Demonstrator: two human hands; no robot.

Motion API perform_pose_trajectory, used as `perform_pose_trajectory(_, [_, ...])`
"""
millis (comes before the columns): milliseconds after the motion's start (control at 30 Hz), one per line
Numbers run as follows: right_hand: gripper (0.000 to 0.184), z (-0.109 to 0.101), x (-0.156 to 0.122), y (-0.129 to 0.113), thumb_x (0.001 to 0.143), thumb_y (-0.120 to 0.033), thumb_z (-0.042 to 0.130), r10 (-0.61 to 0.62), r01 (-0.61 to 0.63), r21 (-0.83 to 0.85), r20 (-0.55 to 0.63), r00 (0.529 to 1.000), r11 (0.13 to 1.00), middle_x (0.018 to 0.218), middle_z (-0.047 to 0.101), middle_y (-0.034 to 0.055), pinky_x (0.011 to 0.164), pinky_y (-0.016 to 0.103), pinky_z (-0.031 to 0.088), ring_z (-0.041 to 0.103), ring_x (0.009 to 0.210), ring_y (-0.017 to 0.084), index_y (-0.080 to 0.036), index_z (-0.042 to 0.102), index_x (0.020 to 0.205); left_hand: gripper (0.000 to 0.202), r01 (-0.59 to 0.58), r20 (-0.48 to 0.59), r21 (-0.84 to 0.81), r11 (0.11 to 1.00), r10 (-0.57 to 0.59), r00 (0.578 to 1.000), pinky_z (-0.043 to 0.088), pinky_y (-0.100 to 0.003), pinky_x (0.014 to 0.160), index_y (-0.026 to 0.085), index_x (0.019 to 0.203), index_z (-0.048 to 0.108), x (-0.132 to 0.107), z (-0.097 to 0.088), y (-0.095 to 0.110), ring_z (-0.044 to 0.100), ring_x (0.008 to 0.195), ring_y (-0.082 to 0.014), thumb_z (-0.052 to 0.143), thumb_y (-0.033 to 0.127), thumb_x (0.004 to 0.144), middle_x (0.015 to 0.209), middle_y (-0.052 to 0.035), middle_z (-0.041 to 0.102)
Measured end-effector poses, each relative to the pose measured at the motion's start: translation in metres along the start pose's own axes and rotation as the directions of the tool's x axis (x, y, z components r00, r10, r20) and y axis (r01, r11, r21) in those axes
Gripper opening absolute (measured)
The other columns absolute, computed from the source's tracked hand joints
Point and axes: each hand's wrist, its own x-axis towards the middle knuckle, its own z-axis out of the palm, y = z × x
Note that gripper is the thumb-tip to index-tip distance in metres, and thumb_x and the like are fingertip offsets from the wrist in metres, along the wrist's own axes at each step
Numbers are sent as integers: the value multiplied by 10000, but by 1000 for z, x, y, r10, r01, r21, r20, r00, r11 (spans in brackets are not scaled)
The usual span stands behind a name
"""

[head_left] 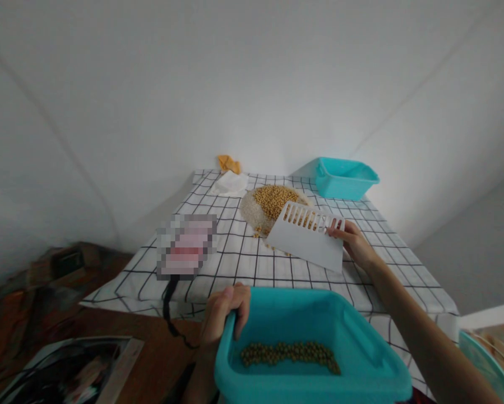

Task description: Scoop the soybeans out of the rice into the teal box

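My left hand [231, 307] is wrapped over the left rim of a turquoise plastic basin [302, 308] at the table's front edge. Small olive-brown beans [289, 353] lie in a band on the basin's floor. At the right, my right hand [355, 242] pinches the slotted end of a flat white plastic scraper [306, 244], held tilted over the cloth. Just beyond it spreads a pile of yellow soybeans [274, 197] on pale grains [252, 210]. The scraper hides the pile's near right side; some beans show through its slots.
A second turquoise basin [346, 179] stands at the table's back right. White cloth or bag [230, 183] and an orange cloth [229, 164] lie at the back left. A pixelated flat object with a black strap [171, 297] is on the left. The checked tablecloth [230, 255] covers the table.
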Motion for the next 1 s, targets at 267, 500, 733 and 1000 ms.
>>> perform_pose_trajectory(267, [207,2,-2,-1,718,-351,800,6,-7,31,33,999,999,862,767,39,734,329,494,675,799,232,-209,754,861,688,-8,58,-17,1000,9,998,382,-435,883,249,437,410,0,-6,5,418,540,-213,240,504,1053,461,-5,422])
perform_pose_trajectory(500, [214,2,-4,0,719,-372,802,10,-10,1,61,998,1000,819,748,39,657,308,476,647,727,210,-201,730,825,689,-5,84,26,1000,3,996,403,-430,850,253,441,407,1,-8,8,436,554,-225,239,533,1048,471,-20,454])
perform_pose_trajectory(733, [180,5,-5,-4,709,-336,804,13,-12,97,-12,1000,995,800,739,25,655,301,468,638,718,200,-211,734,818,679,-16,32,-10,1000,16,999,399,-410,842,261,439,388,-2,-1,10,406,549,-215,228,477,1062,463,-5,407])
perform_pose_trajectory(1000, [162,6,-5,-5,694,-297,817,23,-25,88,25,999,996,828,756,23,678,302,471,636,722,193,-202,754,809,679,-26,33,-42,999,28,999,379,-406,827,256,440,403,-2,-2,8,418,547,-207,247,471,1065,469,2,408])
